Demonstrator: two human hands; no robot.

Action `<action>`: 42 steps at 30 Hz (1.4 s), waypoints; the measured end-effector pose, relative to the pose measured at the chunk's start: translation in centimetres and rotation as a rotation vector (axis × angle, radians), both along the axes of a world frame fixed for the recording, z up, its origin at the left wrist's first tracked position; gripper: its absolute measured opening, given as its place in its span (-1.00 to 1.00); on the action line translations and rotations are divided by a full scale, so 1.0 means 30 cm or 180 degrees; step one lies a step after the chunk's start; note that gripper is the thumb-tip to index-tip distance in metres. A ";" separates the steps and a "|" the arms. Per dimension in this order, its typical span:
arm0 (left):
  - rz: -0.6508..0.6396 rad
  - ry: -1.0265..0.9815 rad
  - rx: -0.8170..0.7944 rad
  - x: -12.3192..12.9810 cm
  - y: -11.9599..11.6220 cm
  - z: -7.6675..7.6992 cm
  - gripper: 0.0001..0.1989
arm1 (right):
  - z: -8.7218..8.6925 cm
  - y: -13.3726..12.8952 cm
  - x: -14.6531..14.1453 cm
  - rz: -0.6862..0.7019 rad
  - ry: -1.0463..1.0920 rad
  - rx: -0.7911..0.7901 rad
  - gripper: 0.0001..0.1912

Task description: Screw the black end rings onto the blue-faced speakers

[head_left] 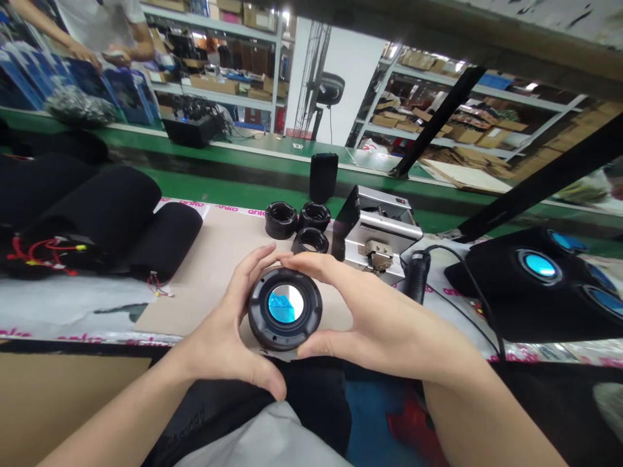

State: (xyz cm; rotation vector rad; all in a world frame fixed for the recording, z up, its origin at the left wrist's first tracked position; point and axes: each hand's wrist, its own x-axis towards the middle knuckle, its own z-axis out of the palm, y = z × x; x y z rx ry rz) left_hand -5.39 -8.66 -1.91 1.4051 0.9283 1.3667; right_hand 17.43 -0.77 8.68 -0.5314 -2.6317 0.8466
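Observation:
A round black speaker end cap (285, 308) with a shiny silver and blue disc in its middle is held up in front of me, its face towards me. My right hand (357, 308) grips it, thumb at the lower right rim and fingers over the top. Around its left side curves my left hand (233, 318), its fingers against the upper left rim and its thumb stretched away below. Just behind, a black ring (310, 240), a second black ring (315, 216) and a third black ring (281, 220) stand close together on the cardboard (214, 259).
A metal fixture (377, 233) stands behind right, with a black-handled corded tool (417, 275) beside it. Black speaker bodies (168, 240) with loose wires lie left; others with blue discs (540, 264) lie right. A slanted black post (438, 123) crosses behind. Another person (107, 32) works far left.

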 end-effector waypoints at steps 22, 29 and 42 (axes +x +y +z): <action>0.0200 -0.0286 -0.0020 0.031 0.004 -0.015 0.03 | -0.215 -0.109 0.002 -0.0688 0.1307 -0.1849 -0.14; -0.0021 -0.0200 -0.0142 0.023 -0.003 0.009 -0.05 | -0.238 -0.140 0.013 -0.0705 0.1401 -0.1506 -0.05; -0.0472 0.0178 0.0114 -0.024 0.024 -0.053 0.42 | -0.159 -0.147 -0.024 -0.1086 0.1113 -0.1103 -0.05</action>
